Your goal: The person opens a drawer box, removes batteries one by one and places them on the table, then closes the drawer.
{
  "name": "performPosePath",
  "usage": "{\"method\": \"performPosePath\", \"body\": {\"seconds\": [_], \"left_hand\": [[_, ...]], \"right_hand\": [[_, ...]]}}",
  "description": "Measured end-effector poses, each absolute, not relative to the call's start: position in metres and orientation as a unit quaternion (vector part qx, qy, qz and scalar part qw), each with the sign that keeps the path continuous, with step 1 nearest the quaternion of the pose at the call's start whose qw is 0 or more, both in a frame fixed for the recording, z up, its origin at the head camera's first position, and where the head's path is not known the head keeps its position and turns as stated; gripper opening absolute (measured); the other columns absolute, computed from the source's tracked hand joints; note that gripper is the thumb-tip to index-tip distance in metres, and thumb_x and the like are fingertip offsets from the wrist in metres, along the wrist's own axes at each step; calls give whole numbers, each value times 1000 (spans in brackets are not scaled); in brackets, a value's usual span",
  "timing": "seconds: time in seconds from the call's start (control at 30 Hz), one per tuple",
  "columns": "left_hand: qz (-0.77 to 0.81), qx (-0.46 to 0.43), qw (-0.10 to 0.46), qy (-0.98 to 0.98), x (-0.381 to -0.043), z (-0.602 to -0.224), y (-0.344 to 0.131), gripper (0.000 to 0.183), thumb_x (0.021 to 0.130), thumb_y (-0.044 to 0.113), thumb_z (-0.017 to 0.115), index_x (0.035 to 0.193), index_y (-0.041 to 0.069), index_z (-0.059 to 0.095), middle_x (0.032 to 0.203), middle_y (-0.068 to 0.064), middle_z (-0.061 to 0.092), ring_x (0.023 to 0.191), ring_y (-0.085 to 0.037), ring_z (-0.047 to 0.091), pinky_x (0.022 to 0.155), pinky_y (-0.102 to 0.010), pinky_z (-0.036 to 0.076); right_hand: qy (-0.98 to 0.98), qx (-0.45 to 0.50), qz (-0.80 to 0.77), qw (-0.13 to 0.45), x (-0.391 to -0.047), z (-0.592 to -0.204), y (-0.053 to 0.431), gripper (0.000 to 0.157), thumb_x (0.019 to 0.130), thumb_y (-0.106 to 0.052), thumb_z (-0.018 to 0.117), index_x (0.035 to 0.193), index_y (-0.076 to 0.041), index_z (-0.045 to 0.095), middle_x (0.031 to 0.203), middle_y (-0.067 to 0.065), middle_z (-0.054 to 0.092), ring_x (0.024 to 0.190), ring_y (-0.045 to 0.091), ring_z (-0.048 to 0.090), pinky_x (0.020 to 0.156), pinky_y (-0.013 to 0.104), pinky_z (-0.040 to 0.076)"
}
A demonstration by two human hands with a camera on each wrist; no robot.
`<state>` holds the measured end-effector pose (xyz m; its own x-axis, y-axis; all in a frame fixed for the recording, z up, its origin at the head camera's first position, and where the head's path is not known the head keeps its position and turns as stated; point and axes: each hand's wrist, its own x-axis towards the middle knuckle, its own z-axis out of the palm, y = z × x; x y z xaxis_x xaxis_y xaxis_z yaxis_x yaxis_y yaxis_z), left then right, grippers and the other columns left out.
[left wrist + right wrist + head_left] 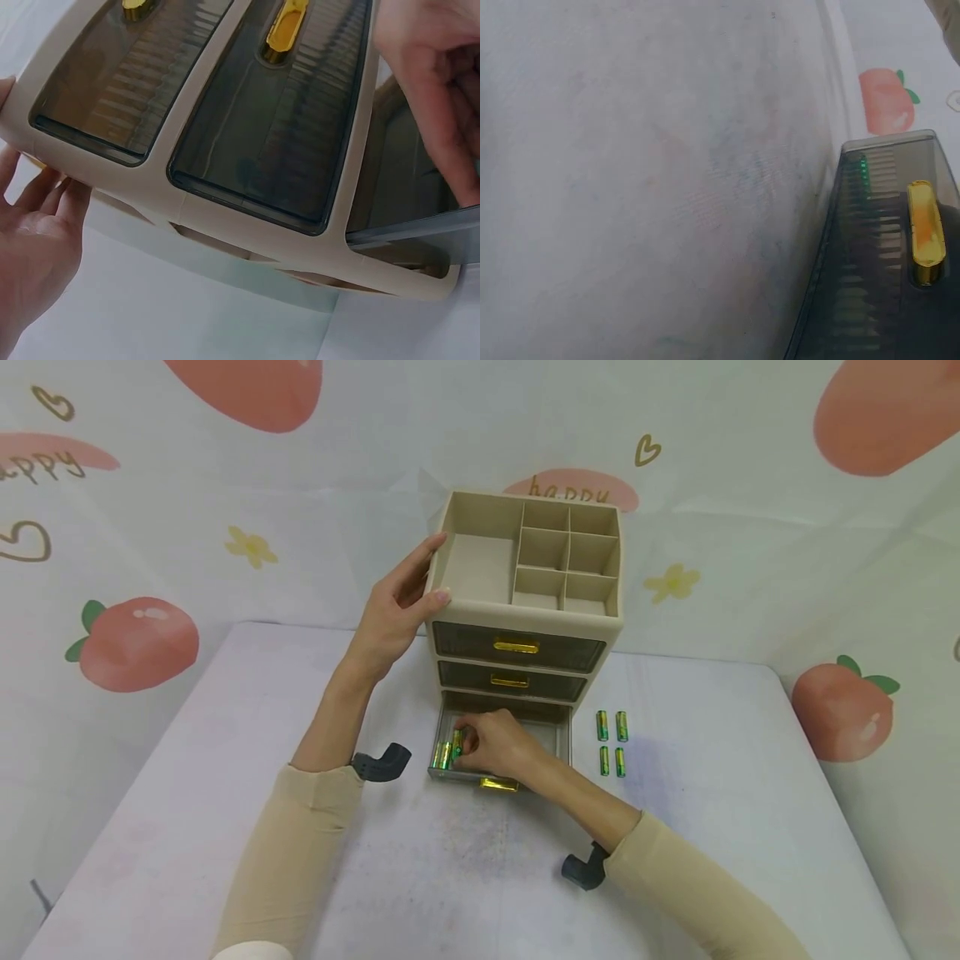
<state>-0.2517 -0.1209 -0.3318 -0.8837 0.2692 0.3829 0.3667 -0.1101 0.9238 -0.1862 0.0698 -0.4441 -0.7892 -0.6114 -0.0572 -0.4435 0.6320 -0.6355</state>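
A beige desktop organizer (525,618) stands on the table, its clear grey bottom drawer (551,739) pulled out. My left hand (386,618) rests against the organizer's upper left side, thumb and index fingertips at the top rim. In the left wrist view this left hand (37,247) touches the side with its fingers spread. Inside the drawer my right hand (498,745) pinches a green and gold battery (457,742), its fingers partly covering it. More batteries (446,755) lie in a row at the drawer's left end. The right wrist view shows no hand.
Several batteries (612,743) lie in two rows on the table, right of the organizer. Two upper drawers (517,646) are closed and have gold handles. Dividers (566,552) split the top tray. A printed cloth (360,443) hangs behind the table.
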Motion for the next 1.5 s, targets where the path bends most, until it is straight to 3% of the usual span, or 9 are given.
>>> {"method": "performPosePath", "body": {"seconds": [0.37, 0.67, 1.0, 1.2, 1.5], "left_hand": [[-692, -252, 34, -676, -240, -316, -120, 62, 96, 1, 59, 154, 8, 37, 159, -13, 32, 143, -29, 37, 110, -38, 39], [-690, -260, 43, -674, -252, -330, -125, 60, 97, 5, 61, 153, 17, 42, 158, -7, 36, 140, -23, 41, 107, -38, 42], [-685, -253, 38, -682, -249, -322, -124, 64, 94, 3, 62, 153, 10, 38, 158, -12, 35, 142, -25, 39, 108, -37, 40], [-688, -251, 32, -680, -255, -327, -125, 66, 93, 3, 65, 153, 15, 40, 157, -9, 37, 139, -24, 42, 101, -37, 47], [-686, -254, 36, -681, -254, -325, -125, 66, 92, 3, 66, 153, 14, 40, 156, -11, 37, 139, -26, 42, 104, -39, 45]], "right_hand": [[874, -322, -346, 115, -183, -441, 76, 44, 81, -14, 83, 120, 1, 68, 76, -6, 70, 68, 1, 65, 68, 17, 53], [855, -312, -393, 128, -178, -437, 83, 47, 83, -7, 79, 127, 2, 64, 82, -2, 73, 72, 2, 67, 68, 19, 54], [849, -305, -412, 126, -173, -431, 94, 50, 82, -8, 78, 130, -2, 63, 85, -5, 68, 71, 2, 64, 70, 22, 55], [852, -303, -410, 123, -168, -428, 99, 50, 83, -10, 77, 130, -3, 63, 84, -6, 65, 72, 5, 62, 70, 23, 55], [844, -299, -432, 106, -161, -424, 110, 49, 83, -9, 79, 129, -4, 63, 85, -6, 65, 73, 6, 63, 70, 24, 55]]}}
